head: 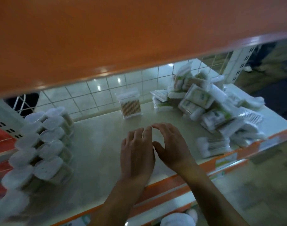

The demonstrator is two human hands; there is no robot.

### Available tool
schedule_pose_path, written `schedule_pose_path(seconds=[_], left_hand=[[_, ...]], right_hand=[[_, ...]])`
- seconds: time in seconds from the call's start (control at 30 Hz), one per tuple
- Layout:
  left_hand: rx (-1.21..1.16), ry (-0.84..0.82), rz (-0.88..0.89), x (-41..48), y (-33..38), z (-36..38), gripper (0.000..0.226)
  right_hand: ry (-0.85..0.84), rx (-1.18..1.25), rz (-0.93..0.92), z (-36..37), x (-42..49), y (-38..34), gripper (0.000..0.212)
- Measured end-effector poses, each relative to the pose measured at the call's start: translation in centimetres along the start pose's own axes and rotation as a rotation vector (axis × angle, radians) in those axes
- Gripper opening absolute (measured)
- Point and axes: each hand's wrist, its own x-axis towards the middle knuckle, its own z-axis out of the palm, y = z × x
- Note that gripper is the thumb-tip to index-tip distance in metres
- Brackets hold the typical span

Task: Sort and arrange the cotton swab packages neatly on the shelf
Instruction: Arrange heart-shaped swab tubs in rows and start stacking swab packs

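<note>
Left hand (pixel 137 154) and right hand (pixel 169 144) poised empty, fingers loosely spread, over the shelf (pixel 98 144) middle, lidded swab tubs (pixel 46 144) rowed up left, bagged swab packs (pixel 212 108) heaped right (probably sorted next).

My left hand (pixel 138 154) and right hand (pixel 170 144) are side by side, palms down, holding nothing. Fingers loosely extended forward, slightly spread. The two hands' fingertips nearly meet; my right thumb angles toward the left hand. Left forearm (pixel 121 201) and right forearm (pixel 206 193) bare, converging.
</note>
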Motion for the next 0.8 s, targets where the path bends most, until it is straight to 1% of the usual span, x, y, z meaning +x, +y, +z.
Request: schedule_pose_path(seconds=[0.17,0.3,0.4,0.53,0.63,0.8], left_hand=[[-0.037,-0.007,0.053,1.2,1.8,0.9,0.055],[-0.064,-0.010,0.086,2.3,2.6,1.5,0.051],[-0.063,0.016,0.099,3.2,3.0,1.8,0.048],[-0.048,0.060,0.106,5.1,3.4,1.6,0.040],[-0.025,0.063,0.086,6.9,3.5,1.3,0.038],[-0.016,0.047,0.072,9.2,3.6,1.0,0.044]], right_hand=[[0.062,-0.009,0.014,-1.9,0.5,1.6,0.046],[0.229,-0.026,-0.021,-4.0,2.7,2.7,0.038],[0.317,-0.102,-0.029,-6.2,5.9,3.4,0.036],[0.372,-0.243,0.008,-9.0,10.7,3.8,0.038],[0.349,-0.347,0.019,-10.4,13.1,3.8,0.043],[0.174,-0.438,0.077,-11.1,14.4,3.4,0.038]])
